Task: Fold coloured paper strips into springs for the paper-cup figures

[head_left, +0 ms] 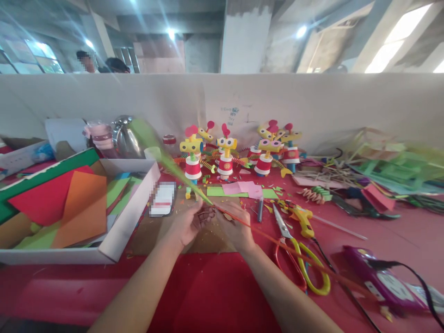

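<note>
Between my two hands a green paper strip [180, 175] and an orange paper strip [274, 239] meet at their ends. The green one rises toward the upper left and is blurred by motion; the orange one runs down to the right across the table. My left hand [190, 224] is closed, its thumb and curled fingers at the green strip's end. My right hand [237, 223] closes on the joint from the other side, at the orange strip. Both are above a brown board [152, 238]. How the ends overlap is hidden by the fingers.
Several paper-cup figures [225, 164] stand at the back. A white box [128, 222] of coloured paper and a phone [163, 199] are left. Scissors [283, 226], a yellow glue gun [303, 221], a purple power strip [385, 277] and its cable lie right.
</note>
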`<state>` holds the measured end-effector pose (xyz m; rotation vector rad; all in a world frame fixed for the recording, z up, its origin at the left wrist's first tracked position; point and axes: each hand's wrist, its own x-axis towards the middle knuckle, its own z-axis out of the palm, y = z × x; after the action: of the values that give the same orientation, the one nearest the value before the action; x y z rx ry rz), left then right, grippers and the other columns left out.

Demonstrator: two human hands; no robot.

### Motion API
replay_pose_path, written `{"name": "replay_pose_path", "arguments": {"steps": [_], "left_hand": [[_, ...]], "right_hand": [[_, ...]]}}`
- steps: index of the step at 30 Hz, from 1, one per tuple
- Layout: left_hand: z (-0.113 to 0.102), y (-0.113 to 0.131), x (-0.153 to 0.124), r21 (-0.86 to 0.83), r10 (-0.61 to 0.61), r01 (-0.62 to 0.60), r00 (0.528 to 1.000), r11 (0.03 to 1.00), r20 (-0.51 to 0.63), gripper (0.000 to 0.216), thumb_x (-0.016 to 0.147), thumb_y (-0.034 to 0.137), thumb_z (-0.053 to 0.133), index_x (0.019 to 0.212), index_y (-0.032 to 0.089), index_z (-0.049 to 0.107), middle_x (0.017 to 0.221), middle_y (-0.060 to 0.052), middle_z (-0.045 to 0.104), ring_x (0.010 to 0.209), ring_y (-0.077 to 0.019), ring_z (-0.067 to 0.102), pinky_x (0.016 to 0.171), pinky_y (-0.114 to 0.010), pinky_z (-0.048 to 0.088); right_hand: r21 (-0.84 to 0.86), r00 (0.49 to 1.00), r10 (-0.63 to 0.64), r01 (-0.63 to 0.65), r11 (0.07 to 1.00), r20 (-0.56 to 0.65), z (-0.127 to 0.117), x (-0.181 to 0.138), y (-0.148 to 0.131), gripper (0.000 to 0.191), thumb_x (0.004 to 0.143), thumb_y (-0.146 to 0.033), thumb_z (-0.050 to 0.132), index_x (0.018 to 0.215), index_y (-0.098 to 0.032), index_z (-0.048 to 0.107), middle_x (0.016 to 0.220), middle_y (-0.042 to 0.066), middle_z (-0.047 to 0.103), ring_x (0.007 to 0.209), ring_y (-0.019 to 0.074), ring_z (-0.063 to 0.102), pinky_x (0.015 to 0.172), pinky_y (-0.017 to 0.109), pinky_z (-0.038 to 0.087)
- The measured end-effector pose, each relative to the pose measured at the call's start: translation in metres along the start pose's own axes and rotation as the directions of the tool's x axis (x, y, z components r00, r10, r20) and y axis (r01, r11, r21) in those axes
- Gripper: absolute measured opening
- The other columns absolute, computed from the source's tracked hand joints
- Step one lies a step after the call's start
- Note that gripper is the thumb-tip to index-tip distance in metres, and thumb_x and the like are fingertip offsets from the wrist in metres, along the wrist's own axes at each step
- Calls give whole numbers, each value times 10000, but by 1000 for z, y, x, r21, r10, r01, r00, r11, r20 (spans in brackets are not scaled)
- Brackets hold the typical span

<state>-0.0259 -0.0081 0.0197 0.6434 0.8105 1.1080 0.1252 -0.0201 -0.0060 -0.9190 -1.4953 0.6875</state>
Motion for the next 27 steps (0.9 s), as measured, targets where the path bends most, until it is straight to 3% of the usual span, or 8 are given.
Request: {"name": "replay_pose_path", "arguments": {"steps": [2, 4, 7, 10, 14, 19, 23, 27], "left_hand": [[-2, 8, -3, 0, -74, 74, 996, 997, 45, 209, 753, 311, 720, 796, 106, 715, 719, -93, 696, 646, -145, 652, 607, -238, 524], [-1, 11, -6, 55, -62, 58, 996, 997, 65, 184, 703, 199, 755, 862, 109, 735, 749, -89, 712, 681, -150, 667, 659, -239, 529], [2, 8, -7, 130, 37, -45, 997, 990, 65, 270, 622, 84, 770, 890, 114, 749, 767, -77, 723, 683, -135, 664, 714, -237, 518], [6, 3, -8, 124, 96, -102, 994, 987, 55, 230, 649, 98, 742, 878, 115, 749, 773, -69, 723, 670, -126, 657, 693, -227, 520], [6, 2, -8, 60, -13, 10, 998, 998, 59, 165, 732, 110, 683, 890, 105, 733, 740, -74, 707, 629, -126, 657, 618, -213, 531], [-2, 3, -3, 13, -193, 193, 977, 981, 86, 85, 721, 47, 675, 781, 93, 714, 678, -86, 691, 600, -124, 652, 549, -182, 524], [-3, 4, -1, 68, -123, 121, 992, 990, 26, 106, 723, 33, 646, 774, 96, 713, 643, -66, 688, 568, -118, 642, 515, -177, 512], [4, 5, -3, 73, -36, 41, 997, 996, -64, 137, 708, 21, 655, 799, 110, 705, 653, -43, 696, 558, -111, 640, 528, -186, 521]], "right_hand": [[-97, 975, -179, 192, 977, 128, -11, 1, 2, 272, 862, -239, 585, 1095, -309, 707, 1058, 47, 697, 965, 214, 645, 869, 356, 510], [-178, 929, -279, 326, 928, 244, -21, 3, 4, 319, 897, -241, 545, 1182, -329, 658, 1114, 48, 674, 1021, 213, 619, 889, 361, 496], [-289, 889, -308, 410, 865, 340, -32, 7, 4, 329, 926, -267, 508, 1227, -329, 627, 1111, 63, 663, 1030, 217, 599, 881, 371, 489], [-320, 873, -317, 441, 839, 372, -36, 11, 3, 333, 933, -289, 498, 1244, -318, 615, 1102, 72, 657, 1019, 215, 598, 868, 367, 491], [-314, 882, -330, 435, 844, 336, -38, 12, 3, 302, 933, -290, 504, 1190, -351, 650, 1101, 52, 651, 1015, 205, 596, 869, 354, 489], [-337, 874, -341, 456, 824, 347, -41, 11, -1, 279, 922, -300, 518, 1140, -364, 681, 1058, 48, 659, 950, 202, 601, 833, 344, 489], [-342, 884, -330, 438, 831, 331, -40, 13, -1, 298, 916, -269, 513, 1154, -339, 677, 1102, 66, 649, 974, 210, 598, 822, 344, 491], [-467, 971, -234, 232, 853, 55, -44, 20, -1, 305, 892, -202, 491, 1081, -286, 715, 980, 65, 676, 862, 187, 630, 739, 299, 505]]}}
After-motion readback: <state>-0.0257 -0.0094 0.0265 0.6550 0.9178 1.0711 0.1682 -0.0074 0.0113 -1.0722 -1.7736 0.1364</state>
